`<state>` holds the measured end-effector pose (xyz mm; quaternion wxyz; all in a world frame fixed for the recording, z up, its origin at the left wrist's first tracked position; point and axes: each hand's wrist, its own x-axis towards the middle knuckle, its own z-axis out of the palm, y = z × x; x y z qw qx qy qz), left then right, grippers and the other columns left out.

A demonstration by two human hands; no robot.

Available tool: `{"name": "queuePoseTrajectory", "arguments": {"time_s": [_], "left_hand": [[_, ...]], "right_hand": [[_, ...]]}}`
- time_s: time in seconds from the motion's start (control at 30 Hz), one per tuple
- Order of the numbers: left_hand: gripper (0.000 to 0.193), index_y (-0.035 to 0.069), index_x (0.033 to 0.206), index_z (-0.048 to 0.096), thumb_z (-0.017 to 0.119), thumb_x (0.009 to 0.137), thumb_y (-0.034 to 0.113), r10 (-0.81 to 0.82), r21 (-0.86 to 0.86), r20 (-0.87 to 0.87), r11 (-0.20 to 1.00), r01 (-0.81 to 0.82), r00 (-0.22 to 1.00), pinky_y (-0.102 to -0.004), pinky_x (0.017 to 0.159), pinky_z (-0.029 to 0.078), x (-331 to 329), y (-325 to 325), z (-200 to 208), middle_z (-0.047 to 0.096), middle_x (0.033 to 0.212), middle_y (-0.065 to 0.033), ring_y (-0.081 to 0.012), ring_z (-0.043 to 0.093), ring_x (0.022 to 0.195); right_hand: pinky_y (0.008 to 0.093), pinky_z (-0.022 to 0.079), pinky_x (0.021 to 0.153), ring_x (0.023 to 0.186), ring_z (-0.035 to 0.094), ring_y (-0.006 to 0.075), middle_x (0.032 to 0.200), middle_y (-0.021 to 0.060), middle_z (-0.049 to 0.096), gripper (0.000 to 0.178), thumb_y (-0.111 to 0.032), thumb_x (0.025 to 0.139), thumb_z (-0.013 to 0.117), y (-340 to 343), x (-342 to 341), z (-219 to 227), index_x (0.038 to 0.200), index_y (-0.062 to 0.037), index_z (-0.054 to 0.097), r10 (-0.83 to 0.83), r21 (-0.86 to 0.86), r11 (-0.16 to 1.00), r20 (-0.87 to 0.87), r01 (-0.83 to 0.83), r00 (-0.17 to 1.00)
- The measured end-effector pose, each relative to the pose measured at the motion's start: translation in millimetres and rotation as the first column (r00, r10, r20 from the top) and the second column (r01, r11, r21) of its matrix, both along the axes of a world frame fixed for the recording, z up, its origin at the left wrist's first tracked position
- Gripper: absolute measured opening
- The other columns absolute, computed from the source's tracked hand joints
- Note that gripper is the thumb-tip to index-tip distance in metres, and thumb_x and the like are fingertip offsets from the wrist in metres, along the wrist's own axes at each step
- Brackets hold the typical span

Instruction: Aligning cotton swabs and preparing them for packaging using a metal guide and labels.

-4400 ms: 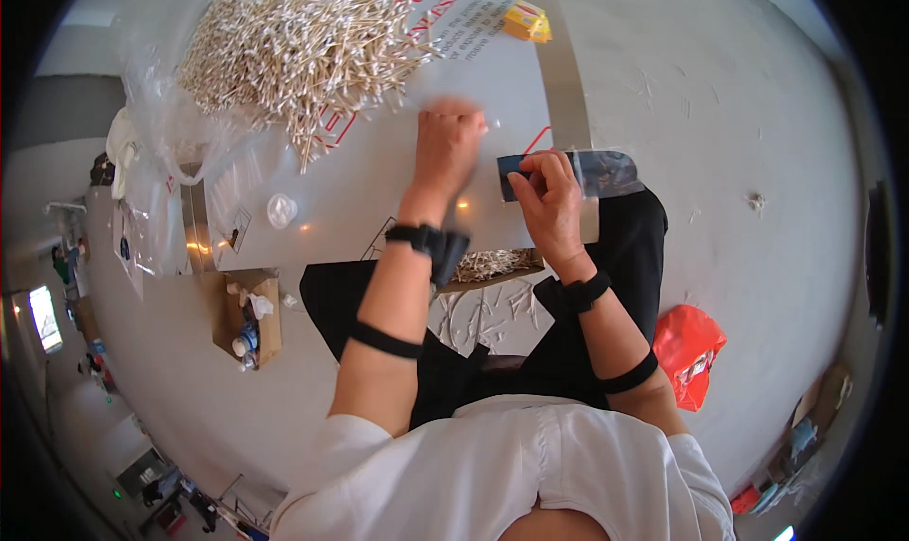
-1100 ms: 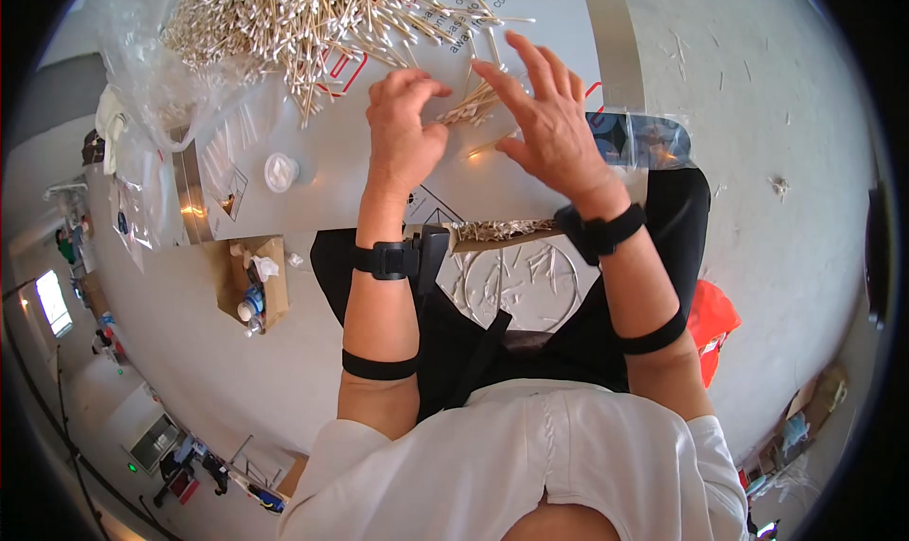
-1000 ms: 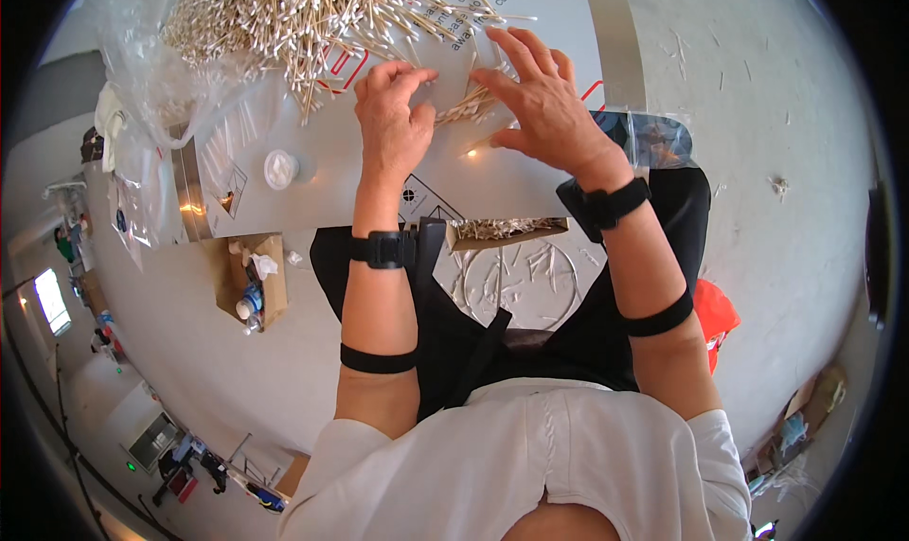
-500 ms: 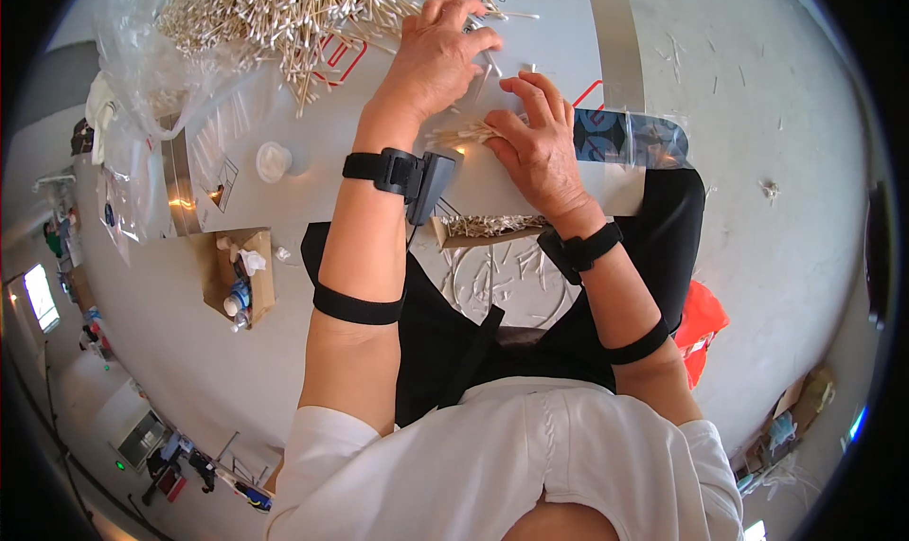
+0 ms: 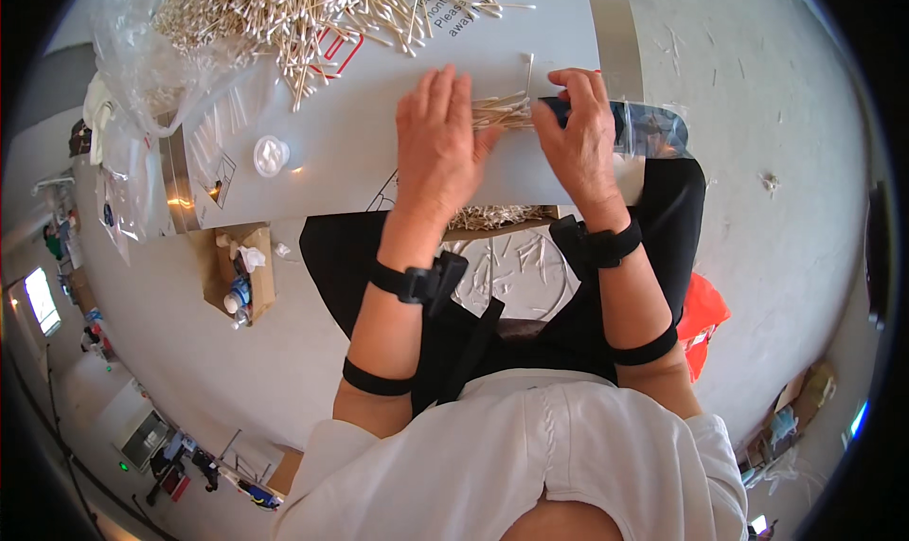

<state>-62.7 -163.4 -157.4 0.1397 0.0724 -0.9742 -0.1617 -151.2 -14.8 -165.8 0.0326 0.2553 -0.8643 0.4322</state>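
A small bundle of cotton swabs (image 5: 502, 112) lies sideways on the grey printed tabletop, between my two hands. At its left end is my left hand (image 5: 436, 143), fingers stretched out side by side and the thumb apart, close to the tips. My right hand (image 5: 584, 134) stands at the other end, thumb apart from the loosely bent fingers, by the swab ends. Its palm side is hidden. One loose swab (image 5: 529, 71) points away just beyond the bundle. A large heap of cotton swabs (image 5: 275, 11) spreads over the far left of the table.
Left of my hands stands a small clear round tub (image 5: 271, 156). A clear plastic bag (image 5: 133, 77) hangs at the left edge. Dark patterned plastic packaging (image 5: 649, 129) lies at the right. Below the table are a box of swabs (image 5: 497, 219) and a carton (image 5: 237, 276).
My left hand has come back from the far swabs to the bundle's left end. My right hand has moved right, from pinching the bundle to its right end.
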Motion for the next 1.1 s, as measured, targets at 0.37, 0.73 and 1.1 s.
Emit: {"name": "queuePoseTrajectory", "arguments": {"time_s": [0.37, 0.73, 1.1], "left_hand": [[0.075, 0.001, 0.142, 0.036, 0.069, 0.082, 0.031, 0.113, -0.065, 0.117, 0.992, -0.106, 0.987, -0.0575, 0.112, 0.018, 15, 25, -25, 0.034, 0.149, -0.0192, -0.0344, 0.028, 0.141], [0.086, -0.002, 0.145, 0.028, 0.074, 0.078, 0.028, 0.064, 0.199, 0.001, 0.978, -0.063, 0.998, -0.0570, 0.113, 0.016, 22, 19, -18, 0.027, 0.151, -0.0227, -0.0388, 0.026, 0.140], [0.078, 0.004, 0.143, 0.038, 0.067, 0.082, 0.043, 0.026, -0.034, 0.161, 0.999, -0.020, 0.987, -0.0592, 0.114, 0.012, 18, 20, -13, 0.032, 0.152, -0.0149, -0.0308, 0.024, 0.143]], "right_hand": [[0.0403, 0.048, 0.081, 0.089, 0.059, 0.0299, 0.088, 0.0115, 0.061, 0.016, -0.010, 0.070, 0.070, -27, -35, -14, 0.086, -0.0072, 0.068, 0.412, 0.146, 0.904, -0.052, -0.402, 0.910], [0.0386, 0.047, 0.084, 0.097, 0.057, 0.0267, 0.094, 0.0036, 0.061, 0.021, -0.011, 0.071, 0.072, -20, -17, -8, 0.092, -0.0099, 0.069, 0.383, 0.143, 0.915, -0.023, -0.376, 0.923], [0.0342, 0.052, 0.079, 0.092, 0.062, 0.0290, 0.105, 0.0113, 0.061, 0.031, 0.000, 0.071, 0.067, 1, 0, -7, 0.101, -0.0020, 0.066, 0.059, -0.207, 0.978, 0.150, -0.027, 0.987]]}}
